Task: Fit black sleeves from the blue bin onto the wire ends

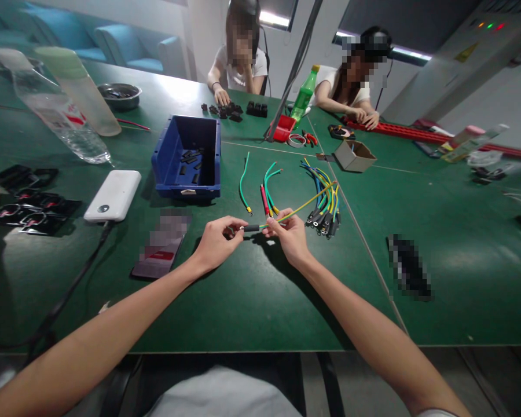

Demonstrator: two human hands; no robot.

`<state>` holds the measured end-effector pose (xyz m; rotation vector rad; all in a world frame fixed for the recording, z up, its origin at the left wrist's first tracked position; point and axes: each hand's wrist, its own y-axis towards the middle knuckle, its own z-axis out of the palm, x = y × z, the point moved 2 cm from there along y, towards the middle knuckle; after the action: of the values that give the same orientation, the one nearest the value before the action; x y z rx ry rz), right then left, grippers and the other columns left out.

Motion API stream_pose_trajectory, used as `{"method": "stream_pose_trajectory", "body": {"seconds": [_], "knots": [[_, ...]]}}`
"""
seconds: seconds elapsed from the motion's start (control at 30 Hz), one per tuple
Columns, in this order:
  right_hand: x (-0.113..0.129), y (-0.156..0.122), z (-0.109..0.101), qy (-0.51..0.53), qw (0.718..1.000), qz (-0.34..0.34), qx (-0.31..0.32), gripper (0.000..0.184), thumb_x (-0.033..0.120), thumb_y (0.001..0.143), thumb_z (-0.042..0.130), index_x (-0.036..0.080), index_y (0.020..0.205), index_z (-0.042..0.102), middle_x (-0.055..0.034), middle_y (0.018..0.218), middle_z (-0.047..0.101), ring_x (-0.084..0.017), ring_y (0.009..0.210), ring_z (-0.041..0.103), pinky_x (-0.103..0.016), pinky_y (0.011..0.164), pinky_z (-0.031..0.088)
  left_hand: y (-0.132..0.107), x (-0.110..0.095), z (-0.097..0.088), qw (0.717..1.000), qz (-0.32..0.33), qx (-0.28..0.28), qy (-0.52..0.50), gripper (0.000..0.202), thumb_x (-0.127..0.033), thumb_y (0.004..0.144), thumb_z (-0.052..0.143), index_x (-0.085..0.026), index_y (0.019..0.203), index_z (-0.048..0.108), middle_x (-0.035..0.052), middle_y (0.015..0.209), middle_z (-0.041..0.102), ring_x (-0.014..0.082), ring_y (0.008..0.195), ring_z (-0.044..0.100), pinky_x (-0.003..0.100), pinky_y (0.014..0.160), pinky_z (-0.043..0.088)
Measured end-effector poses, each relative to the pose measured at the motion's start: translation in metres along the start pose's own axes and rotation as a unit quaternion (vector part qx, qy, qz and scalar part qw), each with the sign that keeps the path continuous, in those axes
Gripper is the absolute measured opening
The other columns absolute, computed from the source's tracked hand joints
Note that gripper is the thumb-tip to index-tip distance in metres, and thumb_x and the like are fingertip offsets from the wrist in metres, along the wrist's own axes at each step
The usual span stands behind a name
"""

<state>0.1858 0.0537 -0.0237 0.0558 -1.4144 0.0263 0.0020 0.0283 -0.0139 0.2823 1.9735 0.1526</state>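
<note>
A yellow-green wire (308, 203) stretches between my hands, with a black sleeve (251, 228) over its left end. My left hand (219, 240) pinches the ring terminal (242, 229) at that end. Closed around the wire just right of the sleeve is my right hand (290, 237). Beyond my fingers lie some green wires (267, 184) and a red piece (264, 197) alongside them. To the right rests a bundle of yellow, green and blue wires (329, 200), with black sleeves and ring terminals at the near end. A single green wire (242, 184) lies apart on the left.
Left of me are a blue bin (156, 165) holding black sleeves, a white power bank (115, 194) with a cable, and a phone (161, 243). Bottles (65, 119) stand farther back. A small carton (355, 157) and dark pixelated object (410, 266) lie right. Two people sit opposite.
</note>
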Motion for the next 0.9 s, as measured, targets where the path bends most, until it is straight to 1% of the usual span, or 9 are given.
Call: {"method": "stream_pose_trajectory", "body": {"seconds": [0.13, 0.33, 0.5, 0.57, 0.67, 0.73, 0.8, 0.9], "knots": [[0.001, 0.0, 0.001, -0.006, 1.0, -0.012, 0.001, 0.033, 0.035, 0.072, 0.073, 0.022, 0.077, 0.043, 0.0068, 0.059, 0.057, -0.014, 0.053, 0.066, -0.023, 0.049, 0.054, 0.001, 0.0, 0.0, 1.0, -0.007, 0.003, 0.002, 0.018, -0.019, 0.079, 0.057, -0.014, 0.091, 0.069, 0.0051, 0.082, 0.068, 0.0137, 0.066, 0.061, 0.025, 0.062, 0.049], [0.003, -0.004, 0.003, -0.025, 0.998, -0.045, -0.024, 0.036, 0.037, 0.069, 0.075, 0.023, 0.078, 0.043, 0.007, 0.058, 0.058, -0.015, 0.051, 0.065, -0.025, 0.05, 0.054, 0.001, 0.004, 0.001, 1.0, -0.016, 0.001, -0.009, 0.015, -0.019, 0.077, 0.058, -0.014, 0.086, 0.069, 0.0039, 0.074, 0.068, 0.0139, 0.064, 0.061, 0.024, 0.06, 0.048], [0.007, -0.009, 0.004, -0.037, 0.996, -0.074, -0.034, 0.033, 0.034, 0.071, 0.075, 0.023, 0.078, 0.044, 0.0065, 0.058, 0.06, -0.015, 0.05, 0.064, -0.025, 0.05, 0.052, 0.001, 0.007, 0.002, 0.999, -0.036, 0.002, -0.033, 0.016, -0.02, 0.075, 0.059, -0.013, 0.084, 0.07, 0.0037, 0.073, 0.067, 0.0142, 0.064, 0.062, 0.024, 0.062, 0.048], [0.008, -0.012, 0.005, -0.042, 0.995, -0.084, -0.042, 0.032, 0.033, 0.071, 0.074, 0.023, 0.079, 0.046, 0.0063, 0.059, 0.06, -0.014, 0.05, 0.064, -0.025, 0.05, 0.051, 0.001, 0.006, 0.003, 0.997, -0.054, 0.007, -0.053, 0.015, -0.02, 0.074, 0.06, -0.013, 0.083, 0.07, 0.004, 0.073, 0.068, 0.0144, 0.065, 0.062, 0.024, 0.062, 0.049], [0.011, -0.015, 0.006, -0.05, 0.992, -0.097, -0.069, 0.028, 0.034, 0.072, 0.073, 0.023, 0.082, 0.049, 0.0065, 0.06, 0.059, -0.014, 0.051, 0.062, -0.025, 0.05, 0.051, 0.0, 0.002, 0.006, 0.989, -0.09, 0.017, -0.115, 0.014, -0.022, 0.073, 0.063, -0.013, 0.08, 0.069, 0.0044, 0.072, 0.068, 0.0144, 0.064, 0.062, 0.024, 0.06, 0.049], [0.013, -0.017, 0.007, -0.055, 0.99, -0.103, -0.083, 0.027, 0.035, 0.072, 0.073, 0.024, 0.086, 0.052, 0.0056, 0.063, 0.06, -0.014, 0.054, 0.062, -0.026, 0.054, 0.052, -0.001, -0.001, 0.008, 0.98, -0.116, 0.02, -0.16, 0.014, -0.024, 0.071, 0.065, -0.013, 0.079, 0.069, 0.0043, 0.071, 0.068, 0.0138, 0.062, 0.062, 0.022, 0.057, 0.049], [0.013, -0.019, 0.009, -0.068, 0.988, -0.108, -0.082, 0.029, 0.034, 0.071, 0.074, 0.024, 0.091, 0.056, 0.0028, 0.073, 0.063, -0.014, 0.064, 0.063, -0.027, 0.06, 0.053, -0.002, -0.002, 0.01, 0.971, -0.143, 0.021, -0.19, 0.017, -0.026, 0.071, 0.067, -0.012, 0.08, 0.069, 0.004, 0.069, 0.068, 0.013, 0.059, 0.06, 0.022, 0.054, 0.047], [0.011, -0.021, 0.011, -0.088, 0.99, -0.099, -0.043, 0.041, 0.032, 0.069, 0.075, 0.027, 0.105, 0.055, 0.0002, 0.087, 0.065, -0.015, 0.076, 0.063, -0.028, 0.067, 0.053, -0.004, -0.001, 0.013, 0.961, -0.173, 0.014, -0.217, 0.021, -0.028, 0.07, 0.069, -0.011, 0.082, 0.069, 0.0036, 0.068, 0.067, 0.012, 0.055, 0.058, 0.021, 0.052, 0.046]]}}
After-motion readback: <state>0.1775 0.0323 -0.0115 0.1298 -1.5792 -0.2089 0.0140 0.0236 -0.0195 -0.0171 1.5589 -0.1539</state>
